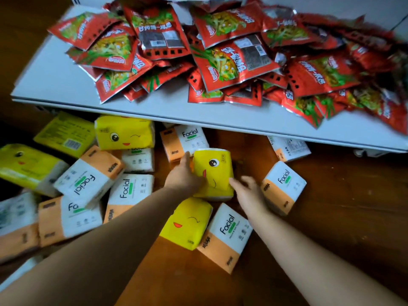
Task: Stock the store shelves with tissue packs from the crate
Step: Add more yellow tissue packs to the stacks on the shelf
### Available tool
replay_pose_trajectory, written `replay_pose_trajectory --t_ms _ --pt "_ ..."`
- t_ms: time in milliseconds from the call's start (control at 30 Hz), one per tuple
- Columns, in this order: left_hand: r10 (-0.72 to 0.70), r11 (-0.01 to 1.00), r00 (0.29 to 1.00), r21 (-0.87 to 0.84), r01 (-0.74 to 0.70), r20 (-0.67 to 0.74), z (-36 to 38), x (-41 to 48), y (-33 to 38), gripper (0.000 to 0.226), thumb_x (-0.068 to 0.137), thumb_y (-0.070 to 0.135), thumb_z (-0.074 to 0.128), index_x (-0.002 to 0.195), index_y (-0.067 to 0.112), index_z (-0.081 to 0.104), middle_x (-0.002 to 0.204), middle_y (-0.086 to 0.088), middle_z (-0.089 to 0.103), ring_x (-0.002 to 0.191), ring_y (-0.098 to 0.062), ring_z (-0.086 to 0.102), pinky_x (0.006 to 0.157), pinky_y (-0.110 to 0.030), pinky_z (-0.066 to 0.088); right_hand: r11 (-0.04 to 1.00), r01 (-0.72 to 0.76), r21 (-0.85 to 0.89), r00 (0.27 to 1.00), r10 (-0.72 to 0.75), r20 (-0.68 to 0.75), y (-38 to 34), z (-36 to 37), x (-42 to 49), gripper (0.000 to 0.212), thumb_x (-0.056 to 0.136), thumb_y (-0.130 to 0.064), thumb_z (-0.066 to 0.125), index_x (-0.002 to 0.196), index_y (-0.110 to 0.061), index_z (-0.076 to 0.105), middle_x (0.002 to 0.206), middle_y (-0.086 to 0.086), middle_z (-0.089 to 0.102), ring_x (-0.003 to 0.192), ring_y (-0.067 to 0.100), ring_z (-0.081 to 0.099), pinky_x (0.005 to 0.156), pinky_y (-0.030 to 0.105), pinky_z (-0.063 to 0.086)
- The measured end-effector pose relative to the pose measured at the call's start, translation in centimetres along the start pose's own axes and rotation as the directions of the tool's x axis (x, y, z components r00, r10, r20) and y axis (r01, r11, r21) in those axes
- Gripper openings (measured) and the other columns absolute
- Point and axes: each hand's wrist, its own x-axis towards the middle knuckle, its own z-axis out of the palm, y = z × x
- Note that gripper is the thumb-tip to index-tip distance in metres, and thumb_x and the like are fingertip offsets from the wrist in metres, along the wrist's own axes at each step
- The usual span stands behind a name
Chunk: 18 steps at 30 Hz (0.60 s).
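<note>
1. A smooth white shelf board (55, 69) slants across the top of the view, above a glossy brown wooden floor (342, 206).
2. A loose heap of crinkled red foil snack packets (231, 60) covers most of the board.
3. Soft, pillow-shaped tissue packs in plastic film lie scattered over the floor. Some are white-and-orange "Facial" packs (284, 186) and others are yellow.
4. Two bare forearms reach forward from the bottom edge and converge on one pack.
5. That yellow tissue pack (215, 171), printed with a winking face, stands on end on the floor just below the board's front edge. A flat yellow pack (187, 224) lies at its base.
6. The left hand (184, 176) lies against the pack's left side with the thumb pointing straight up along the edge. Its fingers are blurred, so I cannot tell whether they curl round the pack.
7. The right hand (247, 191) is at the pack's right side, fingers spread and relaxed, with the thumb tip at the lower right edge.
</note>
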Motion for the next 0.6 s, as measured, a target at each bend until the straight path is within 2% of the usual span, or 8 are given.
replay_pose_trajectory --t_ms 67,133,167,233,300,433,500,600 --pt "-0.003 1.000 0.997 0.022 0.002 0.078 -0.2 0.4 0.2 0.089 0.086 0.021 0.061 0.149 0.029 -0.001 0.138 -0.015 0.046 0.115 -0.032 0.055 0.092 -0.039 0.050 0.999 -0.037 -0.012 0.996 0.038 0.082 -0.3 0.8 -0.2 0.037 0.085 -0.038 0.061 0.115 -0.017 0.059 0.112 0.002 0.063 0.106 0.026 0.057 0.095 0.043 0.047" --pt "-0.016 0.996 0.992 -0.082 0.026 0.121 -0.8 0.7 0.6 0.088 0.082 0.015 0.064 0.148 0.033 0.009 0.127 -0.014 0.051 0.101 -0.032 0.060 0.080 -0.041 0.054 0.998 -0.018 0.067 0.993 0.010 0.119 -1.0 0.7 -0.5 0.008 0.085 -0.028 0.063 0.092 -0.024 0.062 0.094 -0.004 0.064 0.091 0.019 0.059 0.090 0.040 0.049" --pt "-0.033 0.979 0.991 -0.196 0.059 0.132 -1.2 0.5 0.8 0.081 0.080 0.014 0.067 0.143 0.032 0.020 0.120 -0.013 0.053 0.094 -0.030 0.060 0.071 -0.041 0.055 0.992 0.006 0.130 0.992 -0.022 0.123 -1.6 0.4 -0.6 0.007 0.085 -0.022 0.064 0.085 -0.028 0.061 0.088 -0.008 0.063 0.085 0.014 0.058 0.084 0.036 0.049" --pt "-0.069 0.908 0.991 -0.404 0.110 0.114 -2.7 -0.7 1.6 0.059 0.077 0.016 0.072 0.125 0.022 0.038 0.106 -0.010 0.053 0.088 -0.026 0.057 0.063 -0.036 0.054 0.969 0.027 0.247 0.992 -0.056 0.110 -3.2 -0.5 -1.0 0.020 0.082 -0.010 0.065 0.087 -0.029 0.062 0.092 -0.003 0.068 0.084 0.015 0.062 0.076 0.032 0.049" --pt "-0.081 0.883 0.995 -0.459 0.097 0.055 -4.9 -2.8 2.7 0.041 0.076 0.029 0.075 0.102 0.016 0.045 0.087 -0.006 0.052 0.083 -0.023 0.054 0.062 -0.033 0.050 0.942 0.028 0.336 0.994 -0.062 0.093 -5.7 -1.7 -2.7 0.032 0.076 0.001 0.066 0.096 -0.024 0.063 0.102 0.009 0.069 0.090 0.025 0.064 0.078 0.034 0.050" --pt "-0.074 0.855 0.997 -0.514 0.060 -0.006 -11.8 -9.9 6.2 0.041 0.066 0.035 0.080 0.065 0.019 0.042 0.066 -0.002 0.043 0.065 -0.019 0.045 0.058 -0.031 0.038 0.935 0.066 0.347 0.981 -0.125 0.149 -12.6 -5.3 -9.4 0.033 0.073 0.010 0.065 0.094 -0.016 0.064 0.099 0.015 0.067 0.095 0.029 0.062 0.091 0.042 0.048" --pt "-0.054 0.832 0.999 -0.553 0.045 0.000 -15.8 -14.3 8.4 0.043 0.062 0.029 0.083 0.061 0.019 0.040 0.061 -0.001 0.041 0.058 -0.017 0.040 0.054 -0.030 0.031 0.927 0.082 0.366 0.971 -0.157 0.180 -17.0 -7.7 -13.5 0.032 0.074 0.013 0.062 0.096 -0.009 0.064 0.093 0.010 0.067 0.091 0.027 0.061 0.089 0.040 0.049" --pt "-0.047 0.782 0.999 -0.623 0.027 -0.015 -22.0 -21.6 12.7 0.039 0.055 0.031 0.083 0.075 0.021 0.050 0.082 -0.010 0.060 0.072 -0.028 0.060 0.065 -0.040 0.050 0.920 0.127 0.370 0.971 -0.193 0.145 -24.3 -11.4 -19.9 0.032 0.076 0.007 0.065 0.100 -0.014 0.063 0.106 0.008 0.065 0.104 0.024 0.060 0.092 0.035 0.047"
